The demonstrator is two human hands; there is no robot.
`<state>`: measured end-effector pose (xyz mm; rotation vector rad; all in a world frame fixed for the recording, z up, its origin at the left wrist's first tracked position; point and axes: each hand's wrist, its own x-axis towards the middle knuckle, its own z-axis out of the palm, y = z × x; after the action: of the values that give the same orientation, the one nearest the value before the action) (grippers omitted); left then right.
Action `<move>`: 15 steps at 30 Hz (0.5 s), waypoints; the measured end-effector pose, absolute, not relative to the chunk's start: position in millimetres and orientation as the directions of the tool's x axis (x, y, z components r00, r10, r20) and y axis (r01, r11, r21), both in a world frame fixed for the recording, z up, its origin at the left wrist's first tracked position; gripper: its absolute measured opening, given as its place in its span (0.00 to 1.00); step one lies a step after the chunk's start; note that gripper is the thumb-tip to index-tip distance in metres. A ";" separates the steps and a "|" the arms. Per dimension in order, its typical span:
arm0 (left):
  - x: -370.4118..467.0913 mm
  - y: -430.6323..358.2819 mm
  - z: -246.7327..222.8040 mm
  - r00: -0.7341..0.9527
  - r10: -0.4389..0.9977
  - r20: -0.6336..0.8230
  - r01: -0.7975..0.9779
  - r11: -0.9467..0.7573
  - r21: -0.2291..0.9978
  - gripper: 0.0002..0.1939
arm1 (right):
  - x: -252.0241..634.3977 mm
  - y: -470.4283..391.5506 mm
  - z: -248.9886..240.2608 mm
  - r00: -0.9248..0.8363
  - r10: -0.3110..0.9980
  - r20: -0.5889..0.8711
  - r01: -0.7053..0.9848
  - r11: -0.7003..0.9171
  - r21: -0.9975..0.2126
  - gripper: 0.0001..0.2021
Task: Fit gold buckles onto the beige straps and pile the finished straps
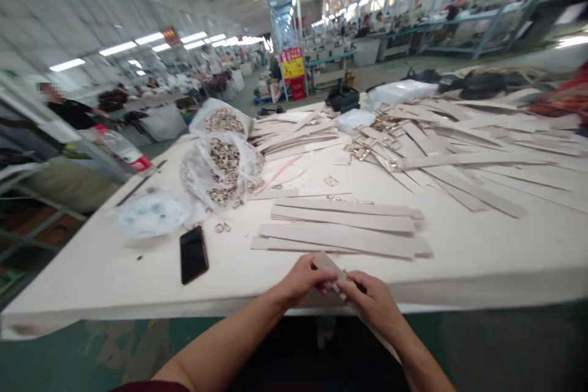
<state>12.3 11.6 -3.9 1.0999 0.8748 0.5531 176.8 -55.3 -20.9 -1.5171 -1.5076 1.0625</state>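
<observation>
At the table's front edge, my left hand (307,277) is closed on the upper end of a pale grey strip (325,262). My right hand (370,295) pinches the same strip slightly lower, with the fingertips of both hands close together. A small metallic piece seems to be at the strip between them, too small to make out. The strip's tail runs down under my right wrist. Just beyond my hands lie flat stacks of similar strips (340,234). A loose gold-coloured buckle (330,181) rests behind the stacks.
A black phone (193,255) lies left on the white table (459,269). Behind it are a plastic bag (154,214) and open bags of small metal parts (225,165). A large heap of strips with buckles (441,153) covers the right back. A person (68,111) stands far left.
</observation>
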 end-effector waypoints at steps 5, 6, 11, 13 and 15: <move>16.0 2.8 -17.7 0.449 0.850 -0.276 -0.013 0.316 0.949 0.13 | 165.4 -48.9 -34.7 0.066 0.996 -0.053 0.406 -0.075 -0.911 0.23; 17.0 1.2 -19.1 0.427 0.870 -0.248 -0.026 0.287 0.958 0.13 | 162.6 -47.6 -35.2 0.095 0.994 -0.055 0.392 -0.088 -0.916 0.24; 5.6 -2.3 -2.8 0.563 0.790 -0.245 -0.077 0.345 0.935 0.21 | 154.6 -47.6 -26.0 0.222 0.972 -0.072 0.350 -0.148 -0.925 0.25; -4.9 -1.4 7.9 0.633 0.727 -0.266 -0.141 0.446 0.884 0.23 | 153.9 -49.1 -22.3 0.204 0.975 -0.086 0.316 -0.149 -0.937 0.24; -13.3 -2.4 13.7 0.621 0.724 -0.300 -0.201 0.517 0.832 0.21 | 152.3 -50.7 -20.8 0.146 0.984 -0.100 0.263 -0.136 -0.955 0.24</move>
<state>-13.3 -2.4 13.7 0.8545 0.7006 0.6127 152.3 -50.7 -20.8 -1.5605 -1.2469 1.0530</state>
